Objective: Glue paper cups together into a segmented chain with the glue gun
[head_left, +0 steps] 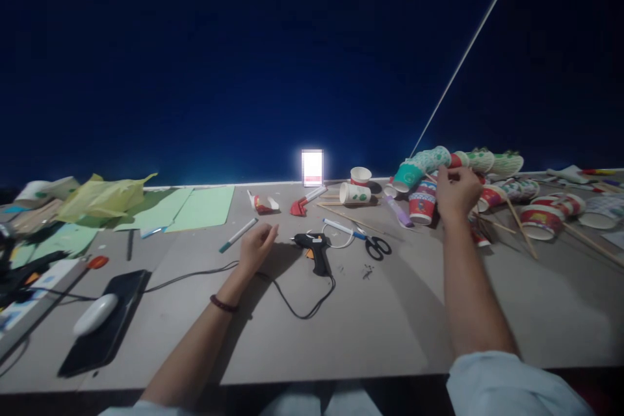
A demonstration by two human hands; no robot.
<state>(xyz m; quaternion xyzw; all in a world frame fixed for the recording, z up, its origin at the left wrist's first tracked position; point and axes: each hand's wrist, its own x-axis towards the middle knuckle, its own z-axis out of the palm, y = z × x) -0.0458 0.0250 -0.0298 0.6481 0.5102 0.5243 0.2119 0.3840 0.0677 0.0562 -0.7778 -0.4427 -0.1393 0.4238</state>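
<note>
My left hand (258, 246) rests on the table with its fingers curled in and nothing visible in them. It lies between a white marker (238, 236) with a green end and a black glue gun (315, 252). On the right, my right hand (458, 192) reaches in among a pile of paper cups. Its fingers are bent together, and what they hold, if anything, is hidden. Just left of it are a red patterned paper cup (422, 203) and a row of teal and white nested cups (423, 166). Wooden sticks (520, 227) stick out around the pile.
Black-handled scissors (378, 247) lie right of the glue gun, whose cord (305, 318) loops across the table. At left are a phone (107, 338) with a white case on it, a power strip (39, 309) and green paper sheets (207, 207). A purple glue bottle (400, 212) lies near the cups.
</note>
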